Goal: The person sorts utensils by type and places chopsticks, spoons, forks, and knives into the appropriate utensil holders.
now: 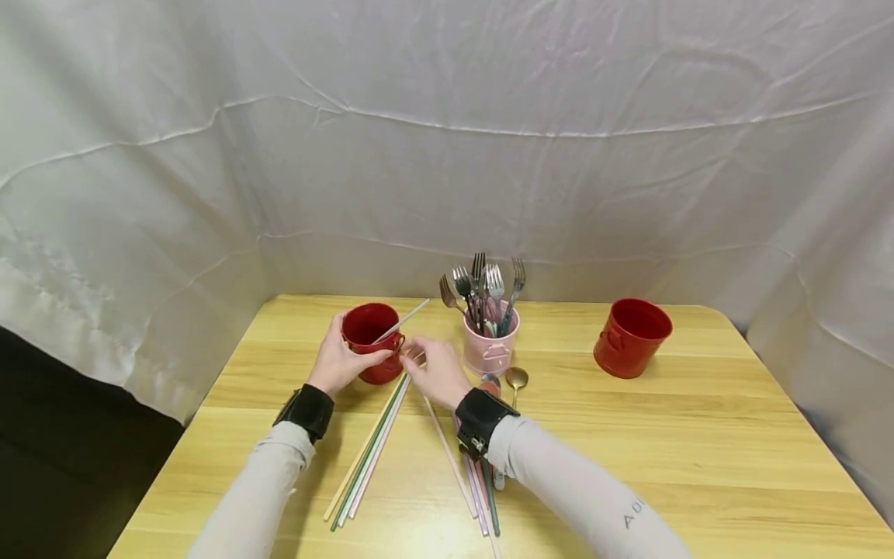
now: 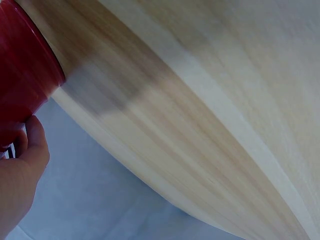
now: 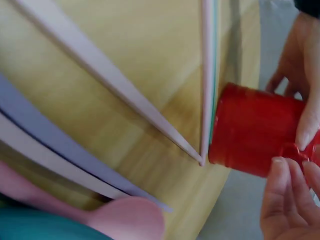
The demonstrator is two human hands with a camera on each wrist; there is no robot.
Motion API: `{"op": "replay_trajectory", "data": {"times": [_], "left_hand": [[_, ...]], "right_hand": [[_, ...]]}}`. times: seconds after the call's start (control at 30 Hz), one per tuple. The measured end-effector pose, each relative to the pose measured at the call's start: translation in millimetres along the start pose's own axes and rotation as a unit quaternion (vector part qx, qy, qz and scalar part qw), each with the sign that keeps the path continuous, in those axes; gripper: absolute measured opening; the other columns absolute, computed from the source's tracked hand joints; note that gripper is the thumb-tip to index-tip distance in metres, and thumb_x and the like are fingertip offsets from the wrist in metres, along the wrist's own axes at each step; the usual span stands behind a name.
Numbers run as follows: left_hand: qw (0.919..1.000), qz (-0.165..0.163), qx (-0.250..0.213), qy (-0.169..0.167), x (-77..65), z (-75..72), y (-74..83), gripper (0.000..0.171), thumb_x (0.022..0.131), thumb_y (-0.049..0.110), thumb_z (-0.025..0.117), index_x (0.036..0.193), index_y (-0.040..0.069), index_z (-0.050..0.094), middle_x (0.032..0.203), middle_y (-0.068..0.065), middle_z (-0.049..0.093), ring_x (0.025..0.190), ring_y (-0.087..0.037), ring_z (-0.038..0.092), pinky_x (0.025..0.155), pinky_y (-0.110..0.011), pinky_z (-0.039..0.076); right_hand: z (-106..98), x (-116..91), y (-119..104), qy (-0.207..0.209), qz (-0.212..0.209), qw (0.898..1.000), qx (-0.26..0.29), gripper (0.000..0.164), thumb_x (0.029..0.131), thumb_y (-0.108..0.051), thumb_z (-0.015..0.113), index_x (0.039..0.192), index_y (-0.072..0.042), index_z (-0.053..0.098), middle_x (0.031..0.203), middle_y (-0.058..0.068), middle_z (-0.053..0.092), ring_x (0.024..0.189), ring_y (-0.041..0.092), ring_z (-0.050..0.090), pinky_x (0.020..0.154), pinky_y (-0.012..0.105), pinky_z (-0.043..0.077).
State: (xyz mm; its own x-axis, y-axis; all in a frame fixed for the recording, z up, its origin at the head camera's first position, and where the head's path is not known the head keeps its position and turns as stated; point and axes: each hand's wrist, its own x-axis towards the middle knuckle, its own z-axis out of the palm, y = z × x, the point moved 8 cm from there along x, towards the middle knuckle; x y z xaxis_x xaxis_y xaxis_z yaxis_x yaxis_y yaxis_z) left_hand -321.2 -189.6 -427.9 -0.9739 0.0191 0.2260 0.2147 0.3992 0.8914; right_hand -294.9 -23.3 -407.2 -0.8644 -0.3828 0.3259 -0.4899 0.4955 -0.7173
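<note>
On the left of the table, my left hand [image 1: 337, 363] grips a small red bucket [image 1: 379, 374], thumb along its front near the side handle. One pale chopstick [image 1: 414, 311] leans inside it and sticks out past the rim to the right. My right hand [image 1: 438, 373] is at the bucket's right side, thumb and fingers pinching the little wire handle [image 3: 292, 150]. Several chopsticks [image 1: 372, 450] in yellow, green, white and pink fan out on the table below the bucket. A single pink chopstick [image 1: 449, 454] lies apart, under the right hand.
Behind the right hand stands a pink bucket [image 1: 482, 354] full of forks [image 1: 478, 283]. A gold spoon [image 1: 517, 378], a pink spoon [image 3: 135, 220] and more chopsticks [image 1: 480, 497] lie beneath the right forearm. A second red bucket [image 1: 627, 353] stands tilted-looking at the right.
</note>
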Motion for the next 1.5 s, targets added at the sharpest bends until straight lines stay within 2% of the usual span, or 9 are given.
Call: {"op": "replay_trajectory", "data": {"times": [0.13,0.3,0.43,0.67,0.87,1.0,1.17,1.37,1.5], "left_hand": [[0.9998,0.002,-0.017,-0.003,-4.7,-2.2,16.6,0.086,0.069,0.015,0.084,0.135,-0.001,0.031,0.131,-0.02,0.045,0.121,-0.037,0.043,0.101,-0.055,0.038],[0.9996,0.003,-0.026,-0.007,-9.3,-3.9,31.0,0.084,0.069,0.009,0.083,0.134,-0.005,0.032,0.131,-0.025,0.044,0.121,-0.042,0.042,0.101,-0.056,0.037],[0.9998,0.002,-0.02,-0.01,-9.8,-3.6,32.1,0.084,0.07,0.009,0.082,0.135,-0.005,0.03,0.132,-0.026,0.044,0.122,-0.043,0.041,0.101,-0.055,0.037],[0.9998,-0.005,-0.02,-0.006,-5.0,-2.5,18.2,0.086,0.069,0.014,0.084,0.136,0.0,0.031,0.132,-0.021,0.045,0.122,-0.039,0.042,0.101,-0.055,0.037],[0.9998,-0.017,0.002,-0.006,-1.2,0.7,-0.9,0.089,0.069,0.024,0.085,0.137,0.007,0.031,0.133,-0.013,0.045,0.122,-0.03,0.043,0.102,-0.05,0.039],[0.9998,-0.015,-0.014,-0.007,-3.7,-0.8,9.6,0.088,0.069,0.018,0.084,0.137,0.003,0.03,0.133,-0.018,0.044,0.122,-0.035,0.042,0.101,-0.054,0.038],[0.9995,-0.018,-0.022,-0.014,-9.3,-2.1,26.6,0.086,0.07,0.012,0.082,0.137,-0.002,0.029,0.134,-0.023,0.043,0.123,-0.04,0.04,0.102,-0.054,0.037],[0.9996,-0.013,-0.023,-0.014,-9.7,-1.7,26.8,0.086,0.071,0.011,0.082,0.137,-0.002,0.029,0.134,-0.023,0.043,0.123,-0.039,0.04,0.101,-0.054,0.038],[0.9993,0.002,-0.035,-0.008,-8.0,-1.3,22.6,0.085,0.069,0.01,0.083,0.135,-0.003,0.031,0.132,-0.024,0.044,0.122,-0.041,0.041,0.1,-0.056,0.038]], "right_hand": [[18,-13,-6,-0.07,-0.031,0.996,-0.044,0.018,0.085,-0.004,0.06,0.101,0.0,0.065,0.092,0.01,0.068,0.079,0.018,0.062,0.071,0.025,0.052],[45,-31,-22,-0.154,-0.088,0.976,-0.125,0.023,0.082,-0.007,0.061,0.104,-0.005,0.066,0.101,0.006,0.064,0.085,0.012,0.059,0.073,0.021,0.05],[63,-46,-38,-0.213,-0.121,0.956,-0.161,0.024,0.082,-0.012,0.064,0.106,-0.01,0.067,0.103,0.001,0.058,0.09,0.011,0.057,0.074,0.022,0.05],[90,-68,-51,-0.3,-0.134,0.929,-0.169,0.025,0.085,-0.017,0.064,0.111,-0.015,0.065,0.102,-0.002,0.049,0.075,0.005,0.051,0.064,0.016,0.044],[98,-74,-50,-0.319,-0.127,0.924,-0.168,0.029,0.084,-0.018,0.066,0.113,-0.016,0.065,0.104,-0.001,0.044,0.073,0.002,0.048,0.061,0.013,0.04],[99,-74,-50,-0.321,-0.128,0.923,-0.168,0.028,0.086,-0.02,0.065,0.113,-0.014,0.065,0.104,0.0,0.043,0.075,0.003,0.047,0.061,0.013,0.04],[98,-75,-48,-0.326,-0.12,0.922,-0.171,0.019,0.088,-0.023,0.064,0.104,-0.015,0.067,0.103,-0.001,0.043,0.074,0.003,0.048,0.063,0.014,0.041],[86,-80,-45,-0.313,-0.125,0.922,-0.188,0.006,0.088,-0.023,0.064,0.088,-0.018,0.067,0.095,-0.004,0.044,0.073,0.005,0.047,0.06,0.016,0.041],[75,-84,-41,-0.297,-0.14,0.924,-0.199,0.01,0.087,-0.023,0.064,0.078,-0.02,0.066,0.089,-0.007,0.045,0.071,0.004,0.046,0.058,0.014,0.039]]}}
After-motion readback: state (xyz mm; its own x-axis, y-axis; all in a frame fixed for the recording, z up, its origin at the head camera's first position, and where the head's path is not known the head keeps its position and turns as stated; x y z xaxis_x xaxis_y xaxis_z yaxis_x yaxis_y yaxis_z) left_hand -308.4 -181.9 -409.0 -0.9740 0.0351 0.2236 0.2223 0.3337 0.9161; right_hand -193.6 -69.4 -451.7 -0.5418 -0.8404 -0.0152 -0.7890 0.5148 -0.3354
